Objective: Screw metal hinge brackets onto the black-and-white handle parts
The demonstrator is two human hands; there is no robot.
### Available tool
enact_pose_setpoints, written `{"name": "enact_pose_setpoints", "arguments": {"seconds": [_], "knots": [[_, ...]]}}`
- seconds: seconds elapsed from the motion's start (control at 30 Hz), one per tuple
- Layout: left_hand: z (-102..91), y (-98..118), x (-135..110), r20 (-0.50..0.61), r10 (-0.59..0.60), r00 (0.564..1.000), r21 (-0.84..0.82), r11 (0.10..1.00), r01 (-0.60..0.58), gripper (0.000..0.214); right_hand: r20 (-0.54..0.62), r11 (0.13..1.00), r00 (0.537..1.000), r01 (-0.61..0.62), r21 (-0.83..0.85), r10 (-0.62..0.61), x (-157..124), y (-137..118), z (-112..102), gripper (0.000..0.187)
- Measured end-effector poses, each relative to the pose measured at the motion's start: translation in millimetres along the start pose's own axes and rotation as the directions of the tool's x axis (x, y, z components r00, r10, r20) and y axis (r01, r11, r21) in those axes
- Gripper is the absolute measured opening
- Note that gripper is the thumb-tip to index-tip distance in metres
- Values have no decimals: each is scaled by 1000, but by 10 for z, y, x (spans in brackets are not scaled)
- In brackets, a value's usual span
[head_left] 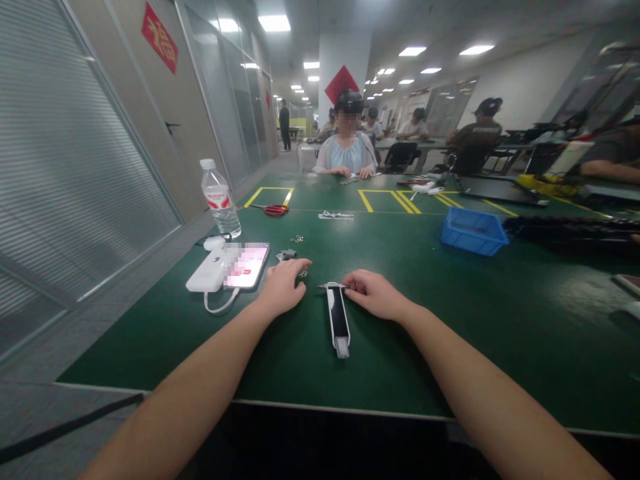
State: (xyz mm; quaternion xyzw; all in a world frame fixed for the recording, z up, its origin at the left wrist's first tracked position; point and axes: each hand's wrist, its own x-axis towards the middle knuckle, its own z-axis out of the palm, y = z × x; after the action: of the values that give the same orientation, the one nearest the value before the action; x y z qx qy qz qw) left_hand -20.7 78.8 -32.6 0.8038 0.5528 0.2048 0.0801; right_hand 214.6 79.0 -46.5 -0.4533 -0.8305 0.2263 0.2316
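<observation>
Ceiling lights shine over a large workroom where, across the green table (pixel 390 373) from us, a seated co-worker (pixel 346 152) rests both hands near the far edge. Nearest to us on that surface lies the white-framed device (pixel 339 313), its long dark panel facing up and its pale end piece (pixel 342 347) pointing our way. Across its far end runs a thin pointed piece (pixel 321 287), which we cannot identify at this size. Our right hand (pixel 373 293) is just beside that end with its fingers curled; we cannot tell whether the fingertips pinch anything or merely touch. Our left hand (pixel 285 287) is palm down, thumb apart from the index finger, with nothing visibly grasped, right next to a small grey part (pixel 287 255) and some tiny rings (pixel 303 274). More small metal pieces (pixel 297 239) lie beyond it, and a phone (pixel 255 265) and a white power bank (pixel 203 272) are to its left. We judge the step in hand to be close work at the device's far end, with the left hand among the loose parts; the next move seems to call for a fine fingertip pinch while the device is kept steady.
</observation>
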Motion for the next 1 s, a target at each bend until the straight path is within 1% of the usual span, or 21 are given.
{"name": "enact_pose_setpoints", "arguments": {"seconds": [0.13,0.57,0.7,1.0], "knots": [[-16,-11,10,24,-46,999,8,999,46,46,-6,1000,1000,3,-11,-3,-4,-9,1,11],[-40,22,3,26,-71,997,17,997,71,29,4,1000,1000,10,-24,-10,-4,0,4,12],[-48,34,7,33,-69,997,30,997,68,26,2,999,1000,3,-32,-3,-6,-3,4,13],[-51,55,1,43,-51,998,74,996,48,22,-4,999,999,34,-42,-34,-3,19,18,12]]}}
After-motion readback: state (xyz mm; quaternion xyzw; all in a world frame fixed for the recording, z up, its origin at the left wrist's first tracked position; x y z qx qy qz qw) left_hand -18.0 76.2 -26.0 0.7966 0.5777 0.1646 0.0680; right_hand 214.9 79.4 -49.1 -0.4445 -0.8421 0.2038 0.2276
